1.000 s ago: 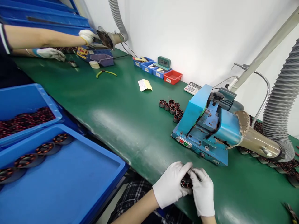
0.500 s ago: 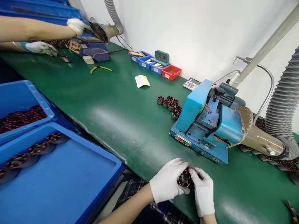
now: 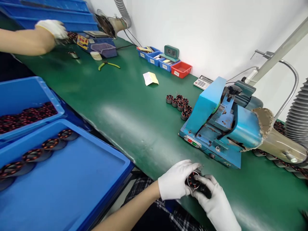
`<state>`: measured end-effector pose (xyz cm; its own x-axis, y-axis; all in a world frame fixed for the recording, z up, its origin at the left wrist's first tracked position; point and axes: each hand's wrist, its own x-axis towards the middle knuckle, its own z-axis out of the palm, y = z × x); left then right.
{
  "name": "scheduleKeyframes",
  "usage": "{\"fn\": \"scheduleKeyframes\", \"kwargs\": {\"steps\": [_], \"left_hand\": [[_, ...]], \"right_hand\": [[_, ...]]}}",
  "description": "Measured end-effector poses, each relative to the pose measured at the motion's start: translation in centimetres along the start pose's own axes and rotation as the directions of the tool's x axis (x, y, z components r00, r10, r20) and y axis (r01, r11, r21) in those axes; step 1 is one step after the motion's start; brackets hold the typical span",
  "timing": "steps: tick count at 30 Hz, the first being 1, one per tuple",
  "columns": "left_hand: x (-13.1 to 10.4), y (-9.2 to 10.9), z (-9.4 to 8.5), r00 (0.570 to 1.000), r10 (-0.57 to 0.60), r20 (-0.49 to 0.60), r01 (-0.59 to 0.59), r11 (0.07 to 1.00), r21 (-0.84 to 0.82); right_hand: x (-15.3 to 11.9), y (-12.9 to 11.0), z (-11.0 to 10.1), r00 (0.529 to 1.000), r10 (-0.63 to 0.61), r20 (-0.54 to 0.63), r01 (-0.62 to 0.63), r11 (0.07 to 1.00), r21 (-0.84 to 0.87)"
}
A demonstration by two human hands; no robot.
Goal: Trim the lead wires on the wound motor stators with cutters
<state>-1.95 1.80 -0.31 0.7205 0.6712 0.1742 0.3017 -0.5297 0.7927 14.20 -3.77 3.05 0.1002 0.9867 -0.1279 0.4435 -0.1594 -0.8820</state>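
A small wound stator (image 3: 193, 180), ring-shaped with copper coils, is held at the near edge of the tabletop (image 3: 125, 109), just in front of the blue machine (image 3: 216, 125). Its open face is turned up and toward the camera; the ring's axis is tilted, not upright. No long axis can be told.

The left hand (image 3: 174, 183) is gloved white, its fingers closed on the stator's left side. The right hand (image 3: 214, 202) is gloved too, its fingers pinched on the stator's right and lower side over something dark.

Little room is left between the hands and the machine's front edge. Open green surface is seen to the left along the near edge and toward the middle. A cluster of stators (image 3: 179, 104) is set just beside the machine's left end. A yellow note (image 3: 150, 78) lies farther back, with small bins (image 3: 166, 62), a clock (image 3: 171, 51) and a calculator (image 3: 202, 82) along the far edge by the wall.

Off the near edge on the left, a blue tray (image 3: 72, 179) holds a row of discs. At the far left corner, a co-worker's gloved hand (image 3: 53, 29) is seen, with pliers (image 3: 108, 65) nearby.
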Motion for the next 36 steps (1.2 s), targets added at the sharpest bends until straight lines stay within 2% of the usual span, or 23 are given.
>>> {"fn": "scheduleKeyframes", "kwargs": {"steps": [2,5,7,9,10,11,12,13,15,17,18,21,27,32,36], "left_hand": [[0.0,-0.2,0.3,0.999,-0.021,-0.032,0.021,1.000,0.017],[0.1,-0.3,0.9,0.992,-0.036,-0.118,0.043,0.997,0.062],[0.2,-0.1,1.2,0.988,-0.034,-0.152,0.047,0.995,0.085],[0.2,0.1,1.1,0.984,-0.043,-0.170,0.059,0.994,0.089],[0.2,0.2,0.9,0.984,-0.049,-0.170,0.064,0.994,0.083],[0.1,0.3,0.7,0.984,-0.055,-0.168,0.068,0.995,0.070],[0.1,0.4,0.5,0.985,-0.058,-0.162,0.067,0.996,0.051],[0.1,0.4,0.2,0.987,-0.056,-0.148,0.061,0.998,0.026],[0.1,0.4,-0.2,0.993,-0.054,-0.102,0.051,0.998,-0.029],[0.2,0.4,-0.4,0.996,-0.064,-0.060,0.060,0.996,-0.069],[0.3,0.3,-0.4,0.996,-0.074,-0.051,0.070,0.994,-0.079],[0.4,0.2,-0.1,0.992,-0.100,-0.076,0.094,0.993,-0.076],[0.2,-0.1,0.7,0.981,-0.100,-0.164,0.089,0.993,-0.075],[0.3,0.0,0.7,0.977,-0.147,-0.151,0.142,0.989,-0.048],[0.5,0.2,0.5,0.979,-0.149,-0.137,0.146,0.989,-0.030]], "right_hand": [[-0.1,0.5,1.3,1.000,-0.013,0.019,0.013,1.000,0.009],[-0.2,1.2,0.9,0.994,0.107,0.010,-0.106,0.966,0.238],[-0.4,1.3,-0.8,0.975,0.213,-0.068,-0.150,0.850,0.505],[-0.8,1.3,-2.9,0.933,0.294,-0.210,-0.059,0.698,0.714],[-0.9,1.3,-3.7,0.904,0.324,-0.278,-0.004,0.658,0.753],[-0.9,1.4,-4.2,0.886,0.341,-0.315,0.012,0.662,0.750],[-0.9,1.5,-4.4,0.886,0.341,-0.314,-0.016,0.700,0.714],[-0.9,1.8,-4.3,0.905,0.325,-0.275,-0.074,0.756,0.650],[-0.7,2.4,-3.1,0.957,0.262,-0.122,-0.177,0.866,0.467],[-0.3,3.0,-1.3,0.987,0.162,-0.006,-0.153,0.942,0.299],[-0.1,3.1,-0.5,0.994,0.111,0.011,-0.110,0.966,0.235],[0.4,2.7,0.9,1.000,0.009,-0.022,-0.007,0.994,0.107],[-0.3,2.8,0.5,0.989,-0.124,-0.075,0.131,0.987,0.091],[-1.9,3.7,0.8,0.976,-0.015,-0.216,0.021,0.999,0.027],[-1.4,3.7,1.1,0.961,0.097,-0.261,-0.082,0.994,0.067]]}}
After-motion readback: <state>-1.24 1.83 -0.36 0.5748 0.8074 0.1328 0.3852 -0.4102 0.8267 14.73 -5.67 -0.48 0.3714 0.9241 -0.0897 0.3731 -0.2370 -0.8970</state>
